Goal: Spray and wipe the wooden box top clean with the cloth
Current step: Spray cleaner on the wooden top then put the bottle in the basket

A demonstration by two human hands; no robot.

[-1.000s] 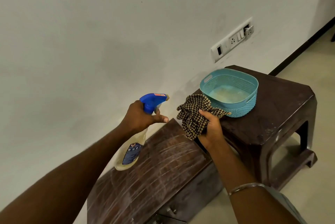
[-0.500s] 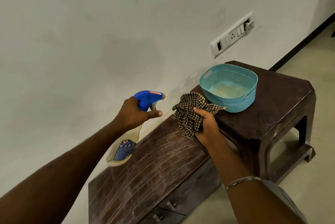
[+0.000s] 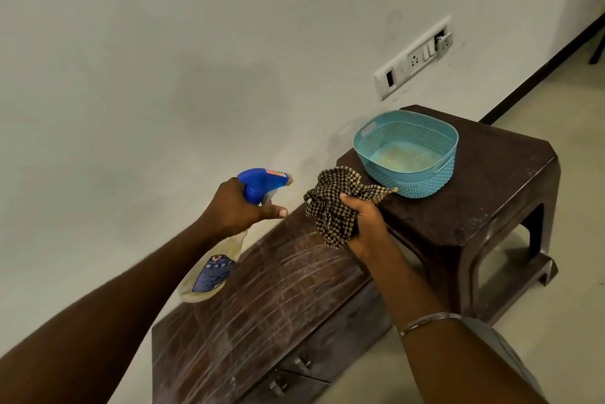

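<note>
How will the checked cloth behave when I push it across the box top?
The checked cloth bunches and droops from the right hand, so likely floppy and light. Pushed flat, it will probably crumple unless pressed down evenly. The wooden box top looks streaky, so it may drag.

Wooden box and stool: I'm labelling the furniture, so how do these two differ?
The wooden box sits lower than the stool. The box has a closed front with knobbed drawers; the stool stands on open legs. The box top shows whitish streaks; the stool top carries a blue basket. Both are dark brown and stand beside the wall.
</note>
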